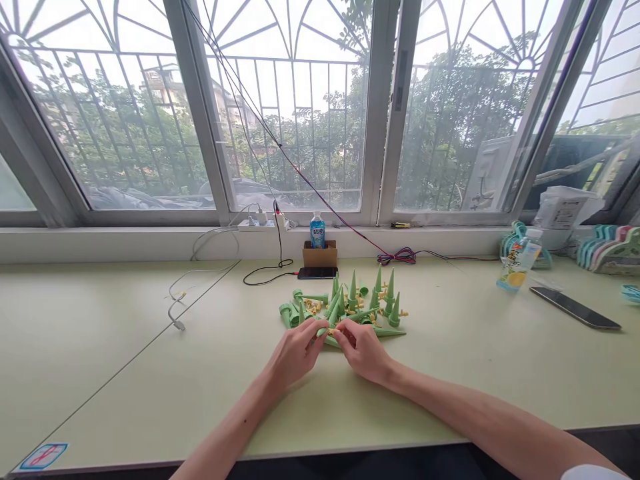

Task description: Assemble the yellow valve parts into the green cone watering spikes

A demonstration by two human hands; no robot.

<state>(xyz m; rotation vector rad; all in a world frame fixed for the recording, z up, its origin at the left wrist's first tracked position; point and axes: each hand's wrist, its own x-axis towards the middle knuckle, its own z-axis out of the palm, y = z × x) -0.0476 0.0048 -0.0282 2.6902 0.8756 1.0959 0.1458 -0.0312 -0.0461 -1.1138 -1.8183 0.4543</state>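
Observation:
My left hand (299, 347) is closed, its thumb and fingertips pinching a green plastic spike (322, 331), most of which the fingers hide. Close against it, my right hand (366, 350) pinches a small yellow plastic valve (331, 331). The two parts meet or nearly meet between the fingertips; I cannot tell whether they are joined. Just behind both hands lies a pile of green cone-shaped spikes, some upright like this spike (353, 291) and others on their sides. Small yellow pieces (313, 306) are scattered among them.
Behind the pile, a phone (318, 273) lies before a cardboard box (320, 256) with a blue bottle (317, 230). Cables (397, 256) run along the sill. To the right are a juice bottle (519, 261), another phone (575, 307) and hangers (611, 251). A white cable (176, 313) lies left.

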